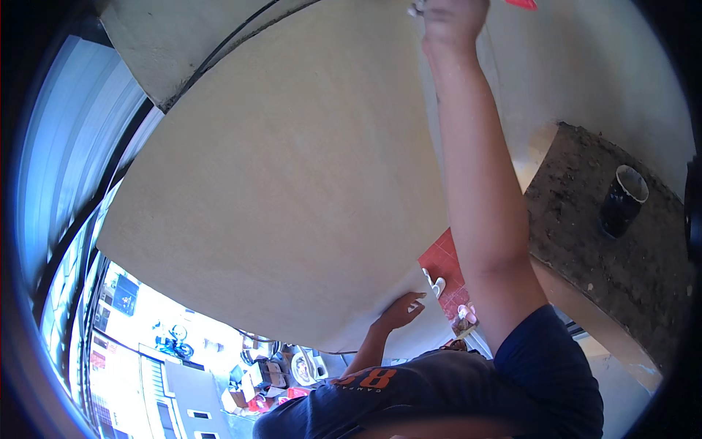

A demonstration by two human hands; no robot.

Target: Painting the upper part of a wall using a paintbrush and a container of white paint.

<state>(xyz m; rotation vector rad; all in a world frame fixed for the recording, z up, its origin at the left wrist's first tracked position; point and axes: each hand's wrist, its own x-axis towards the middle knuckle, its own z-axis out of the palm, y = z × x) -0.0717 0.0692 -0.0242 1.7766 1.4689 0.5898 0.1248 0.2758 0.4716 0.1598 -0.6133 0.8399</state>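
My right hand [456, 19] is raised at the top edge, blurred and partly cut off. A small grey-white item [418, 8] shows beside its fingers, and the tip of a red object [521, 4] lies to its right; whether either is held is unclear. Lower down, my left hand [400, 311] is at the lower part of a broad beige wall [285, 164], its fingers loosely bent and apart, holding nothing. Past my raised forearm, a dark cup [622, 203] with a pale, smeared rim stands on a rough, dark ledge [581, 219].
Black cables [219, 52] run along the wall's upper left. Red floor tiles [441, 258] with pale footwear [438, 286] lie far below. At lower left are a motorcycle [174, 343], cardboard boxes [266, 373] and a white plastic chair [307, 366]. Corrugated roofing [82, 110] fills the left.
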